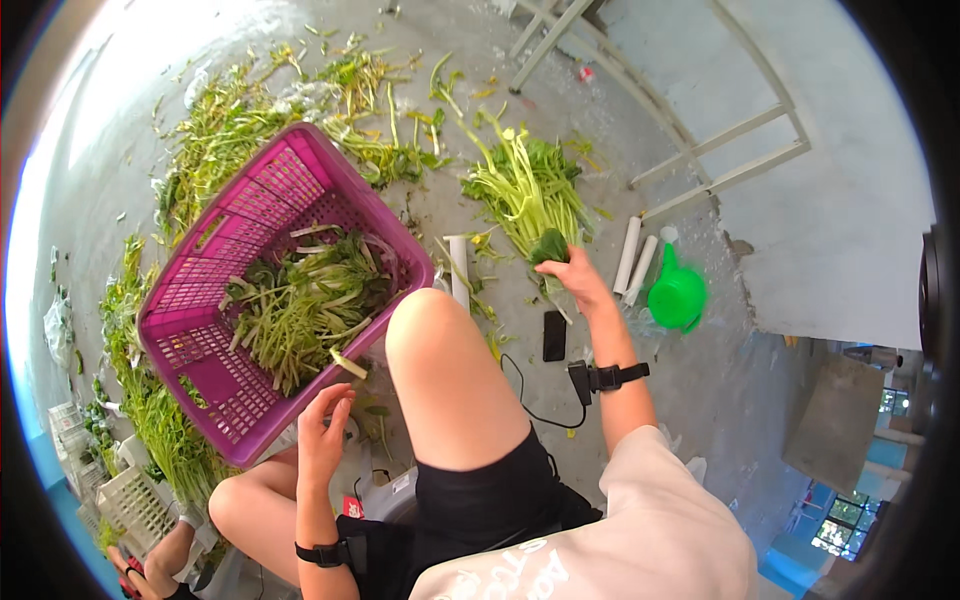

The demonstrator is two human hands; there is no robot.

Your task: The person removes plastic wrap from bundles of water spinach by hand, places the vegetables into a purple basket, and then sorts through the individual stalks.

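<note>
in the head view, the person's right hand (pixel 572 276) pinches a dark-leaved green (pixel 548 246) between thumb and fingers, at the near edge of a heap of leafy stalks (pixel 522 180) on the grey floor (pixel 470 40). the left hand (pixel 322 432) is loosely curled near the rim of a magenta perforated basket (pixel 378 208) (i can't tell whether its fingertips meet). more greens (pixel 312 312) lie inside; a black phone (pixel 554 336) and a green dipper (pixel 678 296) sit near the right forearm.

Right fingers (pixel 551 267) hold a leafy green stalk (pixel 549 244).
</note>
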